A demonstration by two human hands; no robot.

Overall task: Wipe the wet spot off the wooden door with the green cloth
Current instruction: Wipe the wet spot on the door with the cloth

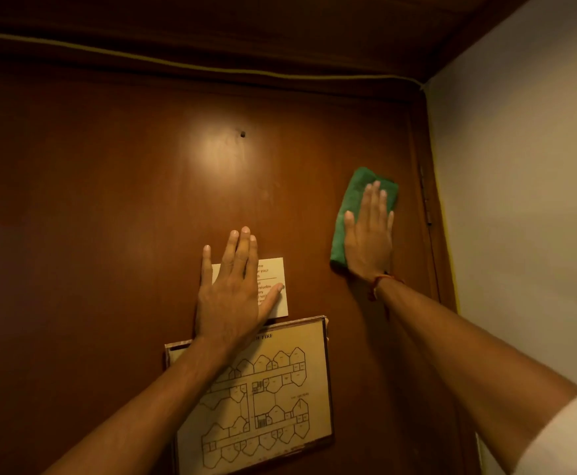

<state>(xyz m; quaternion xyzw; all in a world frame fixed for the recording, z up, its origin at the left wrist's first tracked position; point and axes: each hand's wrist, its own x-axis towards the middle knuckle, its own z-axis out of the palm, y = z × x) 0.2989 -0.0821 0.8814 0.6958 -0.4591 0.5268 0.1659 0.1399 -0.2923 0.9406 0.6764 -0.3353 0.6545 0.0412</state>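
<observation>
The wooden door (108,200) fills most of the view, dark brown and glossy. A folded green cloth (349,207) lies flat against its right side, pressed there by my right hand (369,234) with fingers stretched upward. My left hand (232,289) rests flat on the door's middle, fingers apart, covering part of a small white notice card (275,275). I cannot make out a wet spot; only a bright glare patch (215,149) shows above my left hand.
A framed floor plan (280,389) hangs below the card. A peephole (243,134) sits above the hands. The door's hinge edge (426,200) runs just right of the cloth, then a white wall (520,217). A thin cable (177,65) crosses the frame on top.
</observation>
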